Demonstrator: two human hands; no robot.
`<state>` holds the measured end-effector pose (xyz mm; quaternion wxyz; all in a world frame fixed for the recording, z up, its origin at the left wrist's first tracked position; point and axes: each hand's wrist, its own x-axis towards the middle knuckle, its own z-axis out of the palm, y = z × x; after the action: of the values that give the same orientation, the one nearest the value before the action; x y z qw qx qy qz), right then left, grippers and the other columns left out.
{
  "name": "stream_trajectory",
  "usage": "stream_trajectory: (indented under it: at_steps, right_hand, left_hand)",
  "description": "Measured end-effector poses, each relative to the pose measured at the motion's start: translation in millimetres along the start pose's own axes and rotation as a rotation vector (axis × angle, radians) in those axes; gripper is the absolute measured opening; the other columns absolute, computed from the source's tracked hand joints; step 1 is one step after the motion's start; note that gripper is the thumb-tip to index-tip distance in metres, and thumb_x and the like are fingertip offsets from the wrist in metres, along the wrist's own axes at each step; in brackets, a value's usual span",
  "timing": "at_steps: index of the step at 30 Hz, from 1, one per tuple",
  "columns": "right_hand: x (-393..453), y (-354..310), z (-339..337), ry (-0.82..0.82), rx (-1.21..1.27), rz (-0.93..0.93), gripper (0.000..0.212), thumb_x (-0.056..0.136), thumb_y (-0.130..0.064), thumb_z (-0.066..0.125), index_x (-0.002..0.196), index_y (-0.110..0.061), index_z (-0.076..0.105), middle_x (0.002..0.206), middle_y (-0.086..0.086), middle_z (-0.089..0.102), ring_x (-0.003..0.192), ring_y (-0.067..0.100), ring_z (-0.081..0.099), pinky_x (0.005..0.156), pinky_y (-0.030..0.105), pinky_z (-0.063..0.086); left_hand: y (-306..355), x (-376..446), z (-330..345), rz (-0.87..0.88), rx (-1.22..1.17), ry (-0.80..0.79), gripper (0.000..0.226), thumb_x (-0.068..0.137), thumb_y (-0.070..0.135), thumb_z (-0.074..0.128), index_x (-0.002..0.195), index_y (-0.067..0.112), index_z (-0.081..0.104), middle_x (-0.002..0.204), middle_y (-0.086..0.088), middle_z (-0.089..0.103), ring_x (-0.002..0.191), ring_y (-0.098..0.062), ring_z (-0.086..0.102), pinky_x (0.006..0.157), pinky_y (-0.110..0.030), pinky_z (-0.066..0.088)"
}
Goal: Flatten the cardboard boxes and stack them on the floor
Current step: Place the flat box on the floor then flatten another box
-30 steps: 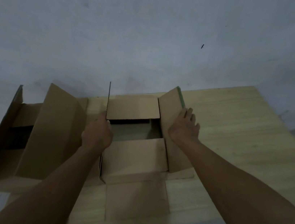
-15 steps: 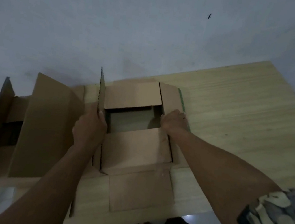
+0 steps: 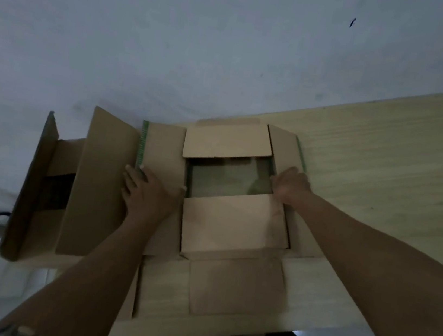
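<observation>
1. The box (image 3: 238, 198) sits mid-tabletop (image 3: 385, 168). Its left flap (image 3: 162, 154), upright half a second ago, now lies flat under the left hand (image 3: 148, 194), fingers spread wide and pressing.
2. The right flap (image 3: 285, 154), at 3 o'clock of the opening, is also down; the right hand (image 3: 290, 184) has its fingers curled over the flap's inner edge, holding it.
3. All four flaps are splayed, so the walls seem ready to collapse.
4. A second box (image 3: 70, 183) at 9 o'clock remains unflattened; nothing is stacked on the floor yet.
</observation>
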<state>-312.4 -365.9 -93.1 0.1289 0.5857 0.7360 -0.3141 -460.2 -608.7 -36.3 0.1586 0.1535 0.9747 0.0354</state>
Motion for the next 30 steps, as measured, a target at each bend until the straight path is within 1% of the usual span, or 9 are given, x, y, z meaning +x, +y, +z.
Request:
stream_trajectory:
  at_steps: [3, 6, 9, 11, 13, 15, 19, 23, 30]
  right_hand:
    - [2, 0, 0, 0.003, 0.017, 0.001, 0.078, 0.102, -0.048, 0.044, 0.156, 0.0, 0.013, 0.159, 0.027, 0.019, 0.146, 0.04, 0.024, 0.115, 0.045, 0.03]
    - [3, 2, 2, 0.008, 0.06, 0.0, 0.075, 0.101, -0.046, 0.047, 0.154, -0.001, 0.019, 0.157, 0.025, 0.023, 0.143, 0.039, 0.029, 0.113, 0.045, 0.033]
    - [4, 4, 4, 0.031, 0.051, -0.015, 0.073, 0.102, -0.046, 0.046, 0.154, -0.001, 0.021, 0.157, 0.025, 0.023, 0.143, 0.039, 0.028, 0.115, 0.046, 0.031]
    - [3, 5, 4, 0.029, 0.066, -0.017, 0.074, 0.1, -0.047, 0.048, 0.152, -0.001, 0.024, 0.157, 0.025, 0.025, 0.143, 0.04, 0.029, 0.115, 0.045, 0.032]
    - [-3, 7, 1, 0.056, 0.062, -0.022, 0.072, 0.098, -0.046, 0.052, 0.149, -0.001, 0.03, 0.155, 0.024, 0.027, 0.142, 0.04, 0.029, 0.114, 0.044, 0.031]
    - [-15, 11, -2, 0.19, -0.012, -0.128, 0.064, 0.097, -0.042, 0.054, 0.144, -0.002, 0.037, 0.152, 0.022, 0.03, 0.142, 0.039, 0.028, 0.114, 0.044, 0.029]
    - [-56, 4, -7, 0.565, -0.155, -0.581, 0.048, 0.097, -0.033, 0.054, 0.139, -0.01, 0.05, 0.142, 0.016, 0.051, 0.133, 0.034, 0.044, 0.108, 0.047, 0.036]
    - [-94, -17, -7, 0.279, -0.299, -0.64, 0.039, 0.104, -0.041, 0.037, 0.115, -0.016, 0.065, 0.1, 0.01, 0.069, 0.092, 0.03, 0.065, 0.075, 0.036, 0.046]
    - [-123, -19, -27, 0.061, -0.414, -0.508, 0.055, 0.104, -0.05, 0.028, 0.122, -0.01, 0.062, 0.12, 0.016, 0.062, 0.106, 0.033, 0.061, 0.076, 0.038, 0.037]
  left_hand:
    - [1, 12, 14, -0.024, -0.059, -0.063, 0.12, 0.079, 0.076, 0.053, 0.154, -0.001, -0.002, 0.161, -0.023, -0.011, 0.15, -0.034, -0.01, 0.12, -0.048, 0.003]
    - [5, 26, 22, -0.057, -0.17, -0.22, 0.111, 0.083, 0.068, 0.056, 0.153, -0.004, 0.008, 0.161, -0.024, 0.009, 0.148, -0.036, 0.012, 0.116, -0.048, 0.023]
    - [10, 31, 24, 0.032, -0.27, -0.306, 0.058, 0.096, 0.047, 0.052, 0.128, -0.001, 0.053, 0.127, -0.017, 0.059, 0.107, -0.03, 0.058, 0.089, -0.035, 0.047]
    - [9, 29, 21, 0.065, -0.342, -0.343, 0.043, 0.101, 0.037, 0.049, 0.121, 0.002, 0.06, 0.105, -0.005, 0.059, 0.088, -0.021, 0.053, 0.08, -0.029, 0.043]
    - [10, 32, 17, 0.097, -0.274, -0.362, 0.045, 0.1, 0.04, 0.05, 0.122, 0.001, 0.06, 0.105, -0.006, 0.058, 0.088, -0.021, 0.051, 0.079, -0.03, 0.043]
    - [12, 34, 8, 0.109, -0.126, -0.314, 0.053, 0.094, 0.049, 0.057, 0.121, 0.003, 0.06, 0.118, -0.012, 0.062, 0.095, -0.025, 0.057, 0.08, -0.033, 0.048]
    - [17, 39, 2, 0.391, -0.016, 0.112, 0.07, 0.087, 0.049, 0.064, 0.139, 0.009, 0.041, 0.138, -0.019, 0.048, 0.125, -0.037, 0.046, 0.093, -0.045, 0.044]
    - [38, 49, -1, 0.688, -0.014, 0.196, 0.07, 0.089, 0.038, 0.065, 0.149, 0.016, 0.037, 0.155, -0.014, 0.034, 0.14, -0.033, 0.033, 0.108, -0.047, 0.035]
    - [62, 76, -4, 0.782, 0.098, 0.107, 0.068, 0.091, 0.038, 0.064, 0.15, 0.018, 0.037, 0.155, -0.01, 0.037, 0.141, -0.027, 0.036, 0.112, -0.04, 0.032]
